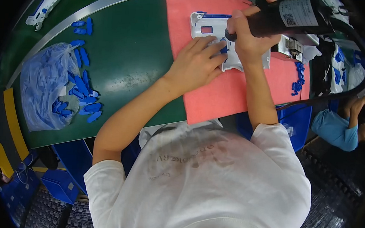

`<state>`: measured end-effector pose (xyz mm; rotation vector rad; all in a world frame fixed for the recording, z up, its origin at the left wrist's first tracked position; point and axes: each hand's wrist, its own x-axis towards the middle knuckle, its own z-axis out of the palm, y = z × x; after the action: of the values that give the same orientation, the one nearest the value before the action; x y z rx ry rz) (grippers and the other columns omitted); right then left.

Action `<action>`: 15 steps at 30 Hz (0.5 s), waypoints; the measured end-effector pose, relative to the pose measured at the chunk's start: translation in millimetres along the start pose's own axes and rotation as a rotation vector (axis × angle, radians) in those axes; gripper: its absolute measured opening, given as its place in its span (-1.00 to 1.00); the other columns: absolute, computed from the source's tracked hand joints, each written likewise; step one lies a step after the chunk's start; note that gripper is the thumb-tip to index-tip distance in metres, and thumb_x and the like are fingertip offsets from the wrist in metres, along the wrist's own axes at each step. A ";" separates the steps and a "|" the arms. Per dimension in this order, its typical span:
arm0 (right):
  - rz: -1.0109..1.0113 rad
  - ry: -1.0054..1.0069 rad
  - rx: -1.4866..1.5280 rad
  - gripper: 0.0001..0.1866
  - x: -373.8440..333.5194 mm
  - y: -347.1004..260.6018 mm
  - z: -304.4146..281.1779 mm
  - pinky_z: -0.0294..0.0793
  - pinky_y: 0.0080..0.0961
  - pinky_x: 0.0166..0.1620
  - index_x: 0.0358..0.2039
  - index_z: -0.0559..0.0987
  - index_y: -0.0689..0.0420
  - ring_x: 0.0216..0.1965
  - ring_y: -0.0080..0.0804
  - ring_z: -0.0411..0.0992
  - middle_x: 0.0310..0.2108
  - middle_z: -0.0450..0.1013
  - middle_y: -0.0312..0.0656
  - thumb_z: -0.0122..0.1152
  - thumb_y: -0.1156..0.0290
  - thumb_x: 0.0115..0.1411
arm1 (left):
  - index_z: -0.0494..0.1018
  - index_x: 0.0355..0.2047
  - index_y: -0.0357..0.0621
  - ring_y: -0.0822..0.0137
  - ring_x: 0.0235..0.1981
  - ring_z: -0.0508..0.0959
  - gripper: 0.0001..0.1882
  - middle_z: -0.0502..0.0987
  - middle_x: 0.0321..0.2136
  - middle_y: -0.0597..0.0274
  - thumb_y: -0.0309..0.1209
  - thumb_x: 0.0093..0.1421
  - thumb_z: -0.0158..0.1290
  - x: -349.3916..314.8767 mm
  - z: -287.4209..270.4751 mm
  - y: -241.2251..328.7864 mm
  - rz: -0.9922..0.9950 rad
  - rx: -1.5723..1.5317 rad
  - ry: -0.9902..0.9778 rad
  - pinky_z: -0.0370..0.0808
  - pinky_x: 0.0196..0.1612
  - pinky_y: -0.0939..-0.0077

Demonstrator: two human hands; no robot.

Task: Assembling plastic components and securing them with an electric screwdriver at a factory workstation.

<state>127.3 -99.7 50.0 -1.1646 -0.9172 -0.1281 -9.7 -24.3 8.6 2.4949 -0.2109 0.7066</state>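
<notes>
Green matting covers the workbench [127,54], with a pink foam pad [218,91] laid over its right part, probably to cushion the work and keep it from sliding. On that pad lies a white plastic housing [206,23] with a small red window and a blue strip along its top edge.

The person's left hand [197,63] rests flat on the housing, fingers spread and pressing down, which looks meant to pin it against the pad. The right hand [246,37] is clenched around a black electric screwdriver [284,17], held at a slant with its tip down on the housing just beside the left fingertips. A thick black cable [356,80] loops away from the tool to the right.

Small blue plastic clips [298,82] sit in a cluster at the pad's right edge, within easy reach. Farther left, a clear bag [43,86] spills more blue parts [83,93] onto the mat, and another white housing [47,2] lies at the far left beyond the bench's grey strip. Another person in a blue shirt [335,130] is at the right.
</notes>
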 end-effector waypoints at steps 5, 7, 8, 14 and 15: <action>-0.084 -0.026 -0.058 -0.37 3.4 -5.4 -2.7 0.42 -0.55 -0.57 0.13 0.19 0.24 -0.68 -0.54 0.35 -0.56 0.40 -0.23 0.13 0.84 0.05 | 0.56 -0.24 -0.14 0.05 0.08 0.41 -0.68 0.50 0.00 0.14 -0.35 -0.04 0.22 2.4 2.6 -0.7 0.043 0.009 -0.005 0.38 0.11 0.18; 0.044 0.109 0.032 -0.37 0.5 -17.7 -6.6 0.42 -0.52 -0.56 0.13 0.19 0.23 -0.68 -0.51 0.35 -0.58 0.38 -0.22 0.11 0.85 0.05 | 0.54 -0.16 -0.11 0.03 0.11 0.41 -0.60 0.47 0.05 0.17 -0.37 -0.06 0.27 0.8 1.2 -0.8 0.031 0.018 -0.037 0.40 0.12 0.15; -0.002 0.207 0.008 -0.44 6.0 -30.1 -13.6 0.42 -0.46 -0.56 0.10 0.23 0.22 -0.69 -0.46 0.34 -0.64 0.34 -0.21 0.08 0.80 0.08 | 0.54 -0.16 -0.11 0.03 0.11 0.41 -0.60 0.47 0.05 0.17 -0.37 -0.06 0.27 0.6 1.9 -0.8 0.056 0.016 -0.037 0.40 0.12 0.15; -0.294 0.366 -0.057 -0.43 45.9 -75.9 -135.6 0.46 -0.30 -0.55 0.13 0.13 0.23 -0.75 -0.37 0.31 -0.70 0.37 -0.12 0.07 0.68 0.11 | 0.55 -0.15 -0.14 0.06 0.13 0.40 -0.55 0.48 0.04 0.15 -0.37 -0.11 0.30 2.2 -0.5 3.8 0.018 0.014 -0.027 0.38 0.13 0.18; -0.298 0.377 -0.091 -0.39 44.0 -71.9 -146.4 0.46 -0.31 -0.55 0.15 0.10 0.23 -0.74 -0.37 0.33 -0.70 0.38 -0.13 0.09 0.69 0.10 | 0.57 -0.15 -0.13 0.07 0.12 0.41 -0.55 0.48 0.05 0.16 -0.38 -0.12 0.31 2.8 -0.2 3.1 0.021 0.025 -0.029 0.39 0.12 0.19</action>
<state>198.6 -236.3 119.2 -1.0346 -0.7475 -0.6157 -8.3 -26.9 11.6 2.5312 -0.2402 0.6855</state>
